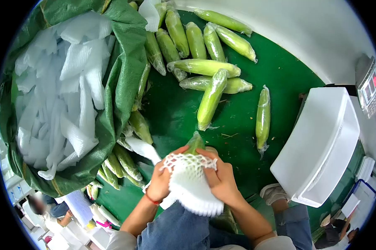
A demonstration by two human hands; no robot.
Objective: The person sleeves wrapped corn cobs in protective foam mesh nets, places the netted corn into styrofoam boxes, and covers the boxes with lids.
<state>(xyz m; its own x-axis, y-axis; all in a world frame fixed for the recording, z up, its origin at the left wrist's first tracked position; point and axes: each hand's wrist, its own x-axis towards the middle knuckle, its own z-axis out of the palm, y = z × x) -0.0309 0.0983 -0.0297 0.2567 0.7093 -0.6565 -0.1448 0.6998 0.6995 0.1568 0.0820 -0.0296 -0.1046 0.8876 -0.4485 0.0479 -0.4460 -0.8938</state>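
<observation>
A white foam net sleeve (194, 187) is held low in front of me, its top mesh stretched around a green ear of corn (195, 141). The corn's tip sticks out above the sleeve's rim; the rest is hidden inside. My left hand (161, 180), with a red band at the wrist, grips the left side of the rim. On the other side, my right hand (221, 178) has its thumb and fingers closed on the sleeve's edge. Just beyond the tip lies a plastic-wrapped ear of corn (212, 100), slanting across two others.
On the left, a green woven bag (129, 62) is full of white foam net sleeves (54, 100). Several wrapped ears lie behind on the green surface (171, 112), with one ear (263, 118) apart at right. Farther right are a white bin (309, 137) and a digital scale (368, 89).
</observation>
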